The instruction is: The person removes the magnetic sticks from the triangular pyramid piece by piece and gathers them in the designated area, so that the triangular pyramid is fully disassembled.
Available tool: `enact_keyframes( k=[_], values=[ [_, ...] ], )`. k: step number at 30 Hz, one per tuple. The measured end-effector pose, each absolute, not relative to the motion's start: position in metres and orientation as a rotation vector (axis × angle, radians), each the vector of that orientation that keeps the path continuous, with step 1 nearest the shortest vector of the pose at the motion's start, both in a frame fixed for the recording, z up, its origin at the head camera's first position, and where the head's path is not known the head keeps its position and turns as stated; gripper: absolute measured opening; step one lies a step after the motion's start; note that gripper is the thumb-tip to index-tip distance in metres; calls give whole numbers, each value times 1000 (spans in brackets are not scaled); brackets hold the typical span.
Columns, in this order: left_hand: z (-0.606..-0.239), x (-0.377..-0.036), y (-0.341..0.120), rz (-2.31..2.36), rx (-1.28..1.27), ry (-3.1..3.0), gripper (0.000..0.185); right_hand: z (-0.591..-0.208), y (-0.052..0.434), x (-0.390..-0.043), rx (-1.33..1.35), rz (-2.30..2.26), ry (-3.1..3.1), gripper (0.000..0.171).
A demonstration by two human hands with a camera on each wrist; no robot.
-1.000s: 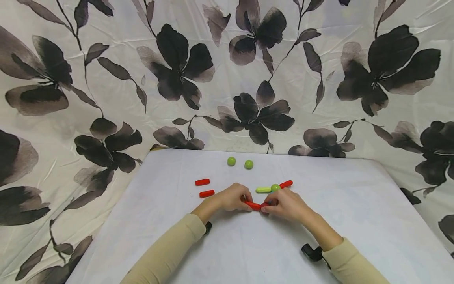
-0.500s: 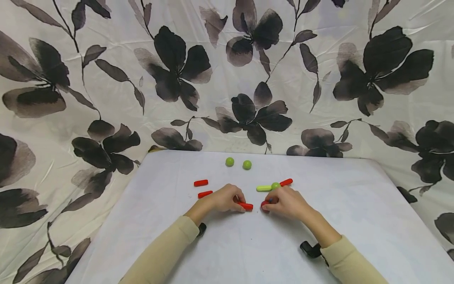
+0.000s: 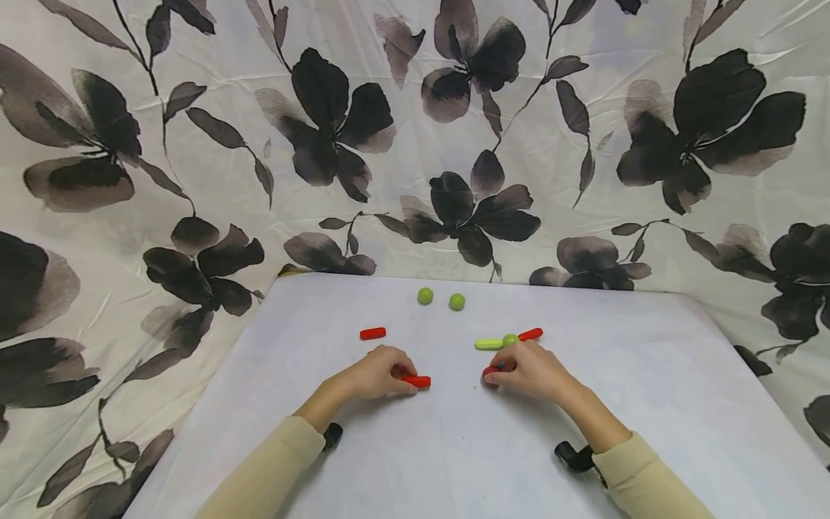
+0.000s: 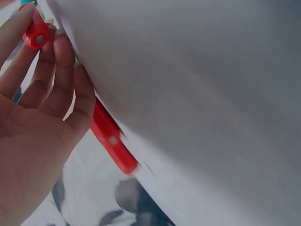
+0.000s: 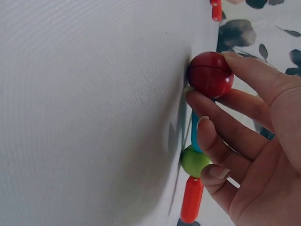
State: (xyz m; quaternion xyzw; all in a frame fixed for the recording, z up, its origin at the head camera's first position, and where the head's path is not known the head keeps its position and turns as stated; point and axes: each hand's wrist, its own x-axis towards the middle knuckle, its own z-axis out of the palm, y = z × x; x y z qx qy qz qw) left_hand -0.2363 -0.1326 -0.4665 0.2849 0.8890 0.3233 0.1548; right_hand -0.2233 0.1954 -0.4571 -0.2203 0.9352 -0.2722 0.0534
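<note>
A: What has the left hand (image 3: 376,375) got?

B: Its fingers (image 4: 56,75) are curled round a red stick (image 3: 415,381), pinching it near one end; the free end pokes out toward the middle of the desk (image 3: 454,454), lying low on the white cloth. A second red stick (image 4: 113,141) lies on the desk just behind that hand.

A: And the right hand (image 3: 528,369)?

B: Its fingers (image 5: 235,117) pinch a red ball (image 5: 210,74) at their tips, down on the desk surface. Just behind them a blue stick (image 5: 194,134) runs from the ball to a green ball (image 3: 510,339), which also joins a lime stick (image 3: 488,344) and an orange-red stick (image 3: 530,334).

A: How far apart are the two hands?

B: Apart, with bare cloth between the stick's tip and the red ball.

A: Anything else lying about?

B: Another red stick (image 3: 372,333) beyond the left hand, and two loose green balls (image 3: 441,298) near the desk's far edge, in front of a flowered curtain (image 3: 415,144)
</note>
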Motion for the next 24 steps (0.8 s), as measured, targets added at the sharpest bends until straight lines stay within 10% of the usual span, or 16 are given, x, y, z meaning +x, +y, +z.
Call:
enact_keyframes(
  k=[24],
  values=[
    [-463,-250,-216,897,597,2722,23,-458,201,-232,-709,-845,2772,15]
  ],
)
